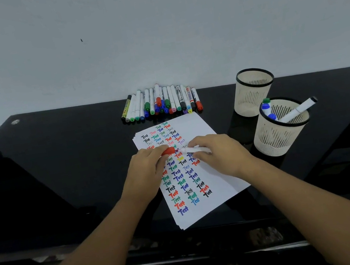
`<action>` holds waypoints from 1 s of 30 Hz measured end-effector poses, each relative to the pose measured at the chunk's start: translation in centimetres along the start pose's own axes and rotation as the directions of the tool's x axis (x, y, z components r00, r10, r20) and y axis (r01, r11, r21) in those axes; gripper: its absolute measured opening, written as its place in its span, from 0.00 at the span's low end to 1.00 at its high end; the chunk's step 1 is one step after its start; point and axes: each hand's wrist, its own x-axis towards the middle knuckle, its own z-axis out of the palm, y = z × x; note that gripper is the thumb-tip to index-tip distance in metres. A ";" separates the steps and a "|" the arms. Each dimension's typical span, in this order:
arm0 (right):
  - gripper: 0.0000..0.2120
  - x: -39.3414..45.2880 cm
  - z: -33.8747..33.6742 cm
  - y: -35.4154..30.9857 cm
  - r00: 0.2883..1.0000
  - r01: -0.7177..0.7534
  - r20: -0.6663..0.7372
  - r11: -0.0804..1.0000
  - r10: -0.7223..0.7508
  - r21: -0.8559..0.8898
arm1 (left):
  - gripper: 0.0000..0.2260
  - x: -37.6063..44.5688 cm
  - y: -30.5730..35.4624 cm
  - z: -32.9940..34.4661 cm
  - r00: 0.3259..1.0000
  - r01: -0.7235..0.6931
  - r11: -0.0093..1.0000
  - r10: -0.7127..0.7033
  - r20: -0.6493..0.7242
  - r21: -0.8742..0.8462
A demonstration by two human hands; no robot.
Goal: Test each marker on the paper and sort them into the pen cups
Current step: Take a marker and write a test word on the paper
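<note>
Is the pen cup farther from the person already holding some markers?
No, the far pen cup looks empty, while the markers stand in the near pen cup.

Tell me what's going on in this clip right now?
A person is testing markers over a white paper sheet covered in coloured "Test" scribbles. The left hand grips a red cap; the right hand holds the white marker barrel. The near cream mesh cup holds several markers, the far cream cup looks empty, and a row of markers waits behind.
</note>
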 end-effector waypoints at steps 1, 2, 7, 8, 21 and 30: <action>0.15 0.1 0.1 0.0 1.000 0.005 0.007 1.000 -0.005 -0.007 | 0.14 0.0 0.0 0.0 1.000 -0.012 1.000 0.012 -0.004 -0.004; 0.15 0.2 0.2 0.0 1.000 0.014 0.011 1.000 -0.013 -0.016 | 0.14 -0.1 0.0 0.0 1.000 -0.026 1.000 0.026 -0.007 -0.003; 0.15 0.5 0.6 -0.4 0.997 0.078 -0.003 0.997 -0.078 0.002 | 0.14 -0.2 0.1 0.1 0.995 -0.101 0.995 0.101 0.007 0.007; 0.15 0.6 0.7 -0.5 0.996 0.086 -0.008 0.996 -0.086 0.001 | 0.14 -0.2 0.1 0.1 0.995 -0.095 0.995 0.095 0.008 0.001; 0.28 0.5 -0.3 -1.2 0.982 0.180 -0.030 0.975 -0.185 -0.132 | 0.34 0.1 0.6 -0.3 0.974 0.165 0.984 -0.152 0.170 -0.066; 0.23 -0.8 -0.5 -0.7 0.996 0.059 -0.081 0.988 -0.048 0.141 | 0.27 0.5 0.3 0.1 0.979 0.079 0.995 -0.089 0.185 0.057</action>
